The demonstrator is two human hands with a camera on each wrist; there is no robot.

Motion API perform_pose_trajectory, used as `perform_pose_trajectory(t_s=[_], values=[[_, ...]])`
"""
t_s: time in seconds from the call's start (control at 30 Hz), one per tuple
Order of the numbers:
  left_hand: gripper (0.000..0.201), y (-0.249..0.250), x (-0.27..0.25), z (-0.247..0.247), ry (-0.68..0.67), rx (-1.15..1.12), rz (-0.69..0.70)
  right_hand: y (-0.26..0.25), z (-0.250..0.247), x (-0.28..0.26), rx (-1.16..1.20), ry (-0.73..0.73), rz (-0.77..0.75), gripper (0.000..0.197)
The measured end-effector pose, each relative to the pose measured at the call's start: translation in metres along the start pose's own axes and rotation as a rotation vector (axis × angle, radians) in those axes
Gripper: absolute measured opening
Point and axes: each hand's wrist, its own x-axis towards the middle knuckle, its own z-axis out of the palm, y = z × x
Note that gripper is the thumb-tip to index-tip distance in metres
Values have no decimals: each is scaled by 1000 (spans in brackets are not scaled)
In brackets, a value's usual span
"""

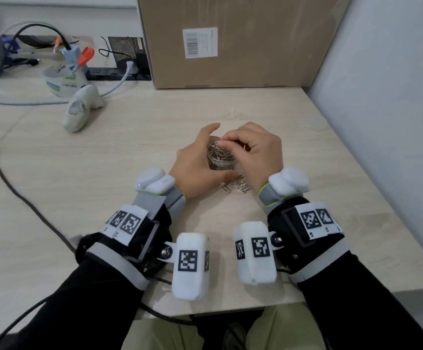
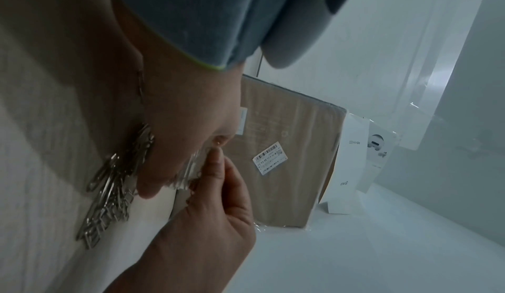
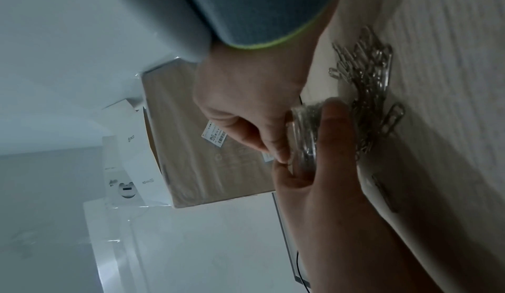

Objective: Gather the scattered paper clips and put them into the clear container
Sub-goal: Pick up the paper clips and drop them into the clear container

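A small clear container [image 1: 219,161] packed with silver paper clips stands on the pale wooden table [image 1: 104,173]. My left hand [image 1: 192,160] grips it from the left side, thumb behind it and fingers in front. My right hand [image 1: 227,142] hovers over its mouth with curled fingertips pinching a paper clip. A heap of loose paper clips [image 1: 238,185] lies just in front of the container, under my right wrist. The wrist views show the same grasp: left hand [image 3: 322,189] around the container [image 3: 303,137], right hand [image 2: 216,211] pinching at its rim, the loose clips [image 2: 109,200] beside it.
A big cardboard box [image 1: 230,41] blocks the back of the table, and a wall [image 1: 382,122] runs along the right. At the back left are a white controller [image 1: 81,109], a tape roll [image 1: 61,79] and a power strip [image 1: 114,72]. A black cable [image 1: 1,160] crosses the left side.
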Motion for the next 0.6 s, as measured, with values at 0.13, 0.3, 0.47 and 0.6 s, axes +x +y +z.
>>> perform_pose_trajectory(t_s=[0.13,0.3,0.47,0.6], values=[[100,2,0,1,-16,2,19,5,0,0,-118,-145,-108,9],[96,1,1,1,26,-62,2,7,0,-1,-216,-151,-142,22],[100,0,3,1,82,-87,-10,2,-6,-1,-167,-8,-50,42],[91,-3,5,-6,215,-77,-94,6,-25,-4,-22,158,300,60]])
